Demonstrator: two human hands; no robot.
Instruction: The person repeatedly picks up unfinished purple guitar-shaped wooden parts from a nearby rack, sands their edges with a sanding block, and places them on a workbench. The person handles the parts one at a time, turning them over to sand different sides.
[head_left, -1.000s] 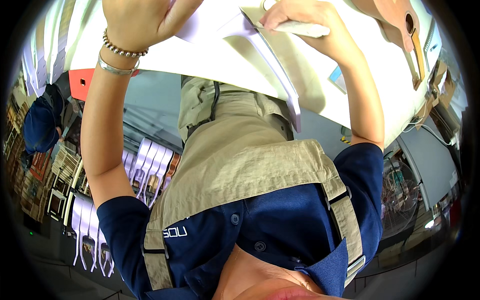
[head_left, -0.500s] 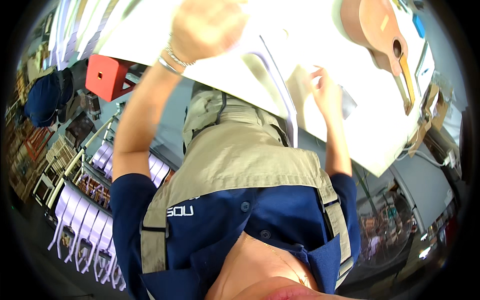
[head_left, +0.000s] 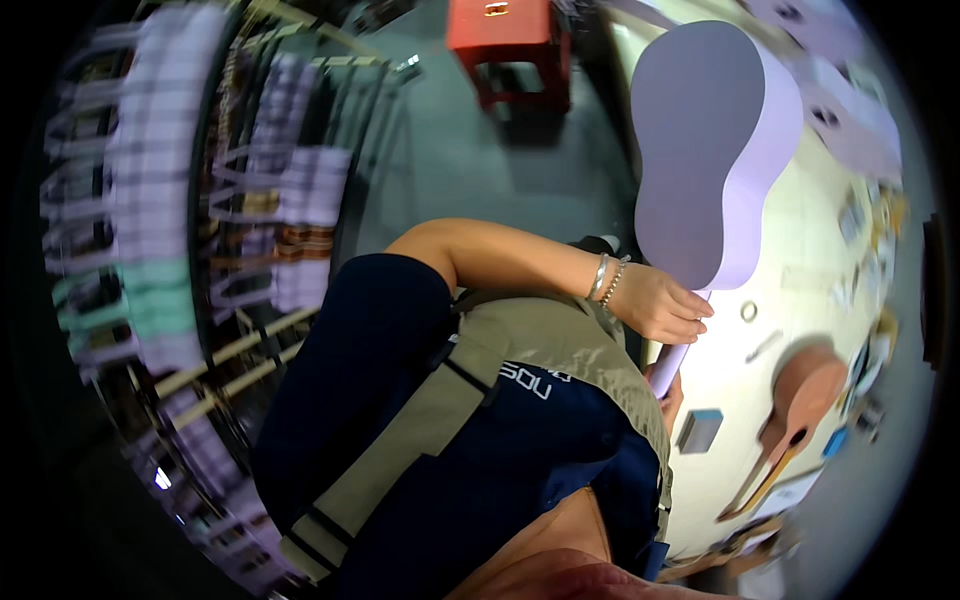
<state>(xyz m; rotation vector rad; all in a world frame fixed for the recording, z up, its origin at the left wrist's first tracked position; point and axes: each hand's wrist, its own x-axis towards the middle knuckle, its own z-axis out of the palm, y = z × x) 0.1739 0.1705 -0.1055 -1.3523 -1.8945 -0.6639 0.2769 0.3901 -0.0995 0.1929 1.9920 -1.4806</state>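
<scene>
Lavender guitar-shaped instrument (head_left: 708, 150) is up at the left edge of the bench (head_left: 790, 245), neck end toward the person, body pointing far. Flat lavender-grey face of the body shows, curved side wall visible on its right. Body overlaps bench edge in view; can't tell if it touches the top.

Hands: left hand (head_left: 655, 305) closed round the neck just below the body, fingers curled over, back of hand up. Bead bracelet (head_left: 614, 282) and metal bangle (head_left: 598, 276) on that wrist. Right hand (head_left: 672, 402) at the near end of the neck, mostly hidden behind the apron (head_left: 540, 325); can't tell how tight its grip is.

On the bench, right of the hands: grey block (head_left: 700, 431) just beside the right hand, small ring (head_left: 748, 311) near the left hand, light slim piece (head_left: 764, 346) a bit further right. Brown instrument (head_left: 808, 385) lies further right, its paler neck angled back toward the near side. Blue item (head_left: 834, 442) next to it. Far right: lavender body with round hole (head_left: 845, 115), another partly in view beyond.

Far side, left of bench: red stool (head_left: 503, 35) on the floor (head_left: 430, 150). Left: racks of lavender pieces (head_left: 165, 130), a few mint-green pieces (head_left: 158, 300) among them, blurred.
</scene>
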